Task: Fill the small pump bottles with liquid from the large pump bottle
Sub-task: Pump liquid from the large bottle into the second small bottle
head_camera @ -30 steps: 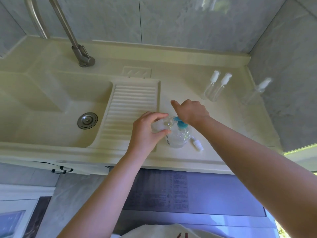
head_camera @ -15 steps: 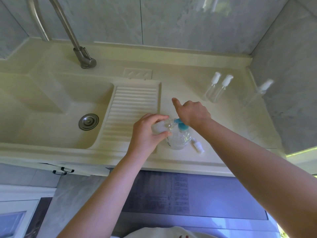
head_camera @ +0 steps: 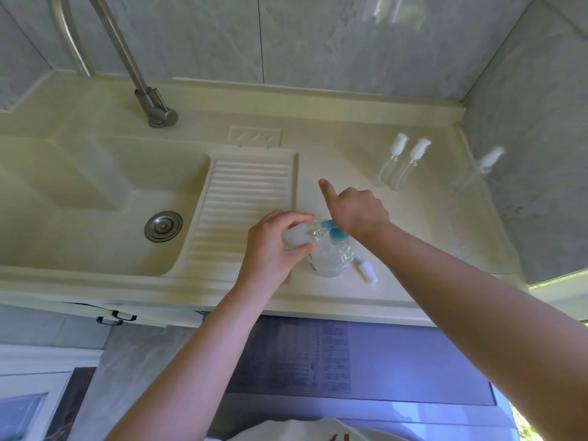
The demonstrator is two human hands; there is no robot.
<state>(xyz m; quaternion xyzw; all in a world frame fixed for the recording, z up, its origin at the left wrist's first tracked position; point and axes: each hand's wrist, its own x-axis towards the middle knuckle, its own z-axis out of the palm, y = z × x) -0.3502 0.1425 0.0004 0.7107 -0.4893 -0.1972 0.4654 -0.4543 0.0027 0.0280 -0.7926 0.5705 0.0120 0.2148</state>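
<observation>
Change: both hands keep their places; the right index finger points more upright than before.
Left hand [head_camera: 273,246]: fingers curled round a small bottle [head_camera: 297,237], tilted to the blue pump [head_camera: 332,229].
Large bottle [head_camera: 331,257]: upright on tabletop [head_camera: 413,233], near its front edge.
Right hand [head_camera: 358,211]: presses the pump, fingers curled, index extended.

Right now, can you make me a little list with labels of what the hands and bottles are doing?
left hand: holds a small bottle tilted at the blue pump nozzle
right hand: on the pump head of the large pump bottle, index finger raised
loose white cap: lying beside the large bottle
spare small bottles: three, capped, standing near the wall
sink: to the left
</observation>
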